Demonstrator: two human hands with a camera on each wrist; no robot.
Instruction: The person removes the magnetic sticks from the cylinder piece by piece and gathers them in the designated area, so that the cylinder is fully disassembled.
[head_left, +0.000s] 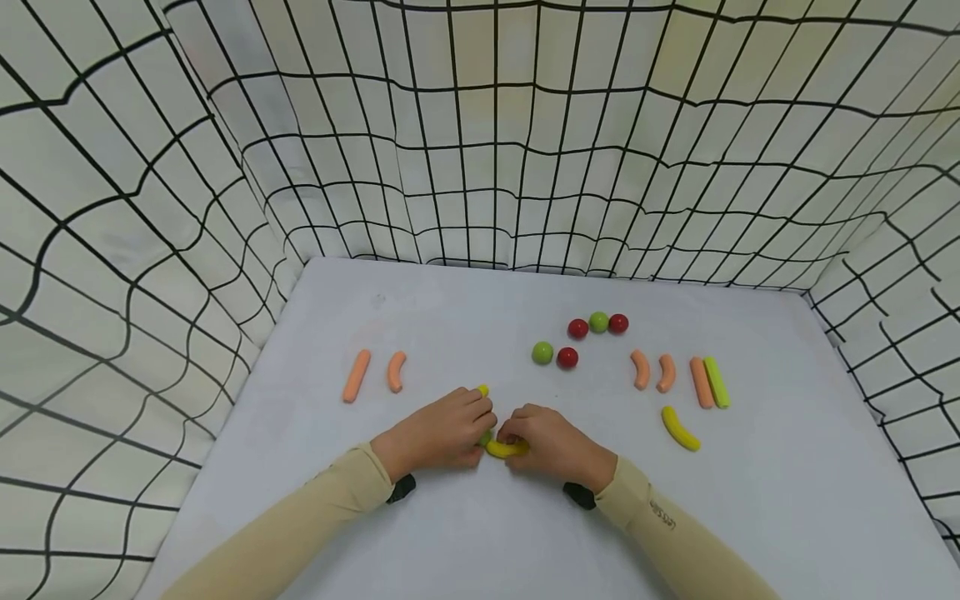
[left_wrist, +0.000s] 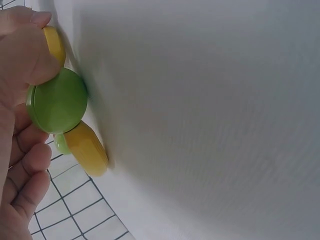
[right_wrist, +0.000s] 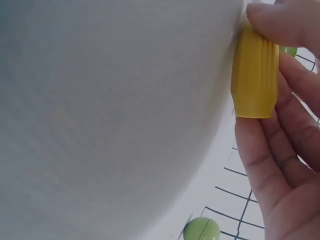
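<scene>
At the middle of the table my left hand grips a green ball, its thumb on the near side and fingers behind. A yellow piece and a second yellow piece adjoin the ball on opposite sides. Past the left fingers a yellow tip shows, the rest hidden by the hand. My right hand pinches a ridged, curved yellow piece between thumb and fingers, one end right at the green ball. In the right wrist view this yellow piece lies between thumb and fingers.
An orange stick and a curved orange piece lie left. Several red balls and green balls sit beyond the hands. On the right are orange pieces, a lime stick and a yellow curved piece. Netting surrounds the table.
</scene>
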